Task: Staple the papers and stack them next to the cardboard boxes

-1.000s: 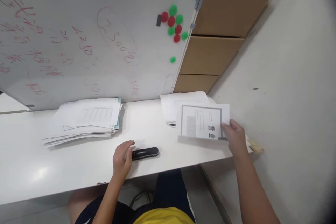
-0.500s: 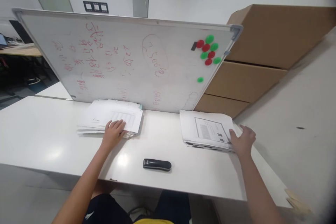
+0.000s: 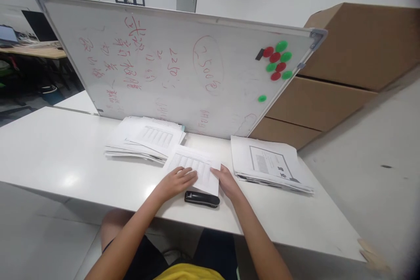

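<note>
A printed sheet of paper point(image 3: 205, 176) with a table on it lies at the middle of the desk. My left hand point(image 3: 179, 180) rests on its lower left part, fingers stretched out over the print. At the sheet's right edge, my right hand point(image 3: 228, 180) grips the paper, thumb on top and the other fingers partly hidden. Just below the sheet is a black stapler point(image 3: 201, 199). To the left sits an uneven stack of papers point(image 3: 147, 135), close to the sheet's upper left corner. Another stack of papers point(image 3: 267, 159) lies to the right, apart from my right hand.
A whiteboard point(image 3: 229, 96) with red writing and round red and green magnets stands along the desk's back. Cardboard boxes point(image 3: 357, 48) are piled behind it at the right. The white desk point(image 3: 72, 153) has its front edge close to my lap.
A sheet has come from the left stack to the middle, above the stapler. My left hand moved right with it; my right hand left the right stack and took the sheet's right edge.
</note>
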`<state>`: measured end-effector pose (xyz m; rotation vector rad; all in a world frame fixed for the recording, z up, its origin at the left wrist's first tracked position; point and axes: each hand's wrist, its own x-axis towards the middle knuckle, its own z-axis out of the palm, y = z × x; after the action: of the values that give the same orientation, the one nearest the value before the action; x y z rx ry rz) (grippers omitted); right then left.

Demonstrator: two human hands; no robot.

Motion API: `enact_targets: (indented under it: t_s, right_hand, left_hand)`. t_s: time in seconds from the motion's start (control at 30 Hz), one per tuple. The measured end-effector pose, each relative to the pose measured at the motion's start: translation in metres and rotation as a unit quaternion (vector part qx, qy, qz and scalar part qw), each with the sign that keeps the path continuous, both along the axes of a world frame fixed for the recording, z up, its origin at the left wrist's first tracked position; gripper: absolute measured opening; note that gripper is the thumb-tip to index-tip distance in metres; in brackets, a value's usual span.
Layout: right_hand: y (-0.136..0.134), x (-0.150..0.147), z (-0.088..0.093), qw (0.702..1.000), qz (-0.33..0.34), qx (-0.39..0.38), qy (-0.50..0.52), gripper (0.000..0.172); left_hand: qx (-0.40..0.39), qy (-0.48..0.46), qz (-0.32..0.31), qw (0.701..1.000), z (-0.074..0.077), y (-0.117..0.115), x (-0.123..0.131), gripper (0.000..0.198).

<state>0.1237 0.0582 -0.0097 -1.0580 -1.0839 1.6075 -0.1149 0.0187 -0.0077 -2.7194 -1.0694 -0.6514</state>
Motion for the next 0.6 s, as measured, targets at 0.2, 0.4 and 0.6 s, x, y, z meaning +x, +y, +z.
enact_targets:
  t_s: [0.2, 0.4, 0.6]
  right_hand:
    - [0.010, 0.035, -0.034, 0.979, -0.203, -0.019, -0.023, 0.039]
    - [0.019, 0.043, -0.043, 0.967, -0.253, -0.021, -0.007, 0.040]
    - [0.015, 0.041, -0.042, 0.972, -0.233, -0.012, 0.004, 0.040]
  left_hand:
    - [0.063, -0.076, 0.226, 0.969, -0.009, 0.032, -0.054, 0.036]
    - [0.124, -0.135, 0.251, 0.951, -0.006, 0.023, -0.049, 0.017]
    - [0.123, -0.212, 0.237, 0.940, 0.012, -0.003, 0.001, 0.010]
